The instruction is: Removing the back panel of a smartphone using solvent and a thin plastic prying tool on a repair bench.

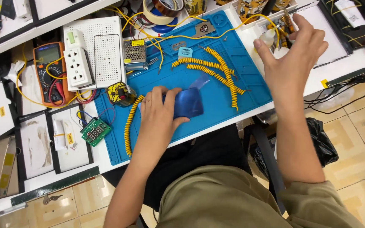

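Blue glossy phone-shaped slab (187, 102) lies near the middle of the large blue silicone work mat (233, 55), toward its six o'clock edge, and our left hand (160, 113) rests flat over the slab's nine o'clock end, fingers loosely together across its top and the thumb spread along its lower edge. We order the rest by size. The mat sits on the white workbench (339, 67). At ten o'clock from the slab stands a white perforated plastic box (106, 55) with a white double power socket (77, 67) just beside it, and further toward nine o'clock an orange multimeter (49, 71). Our right hand (294, 55) hovers at two o'clock, off the mat's edge, fingers spread and curled open; its thumb is near a small white plastic bottle (268, 37), though we cannot tell whether it touches. Yellow coiled cables (216, 69) lie at one o'clock from the slab, another yellow coil (128, 126) at eight o'clock, and a small green circuit board with a display (95, 131) beyond it, off the mat.
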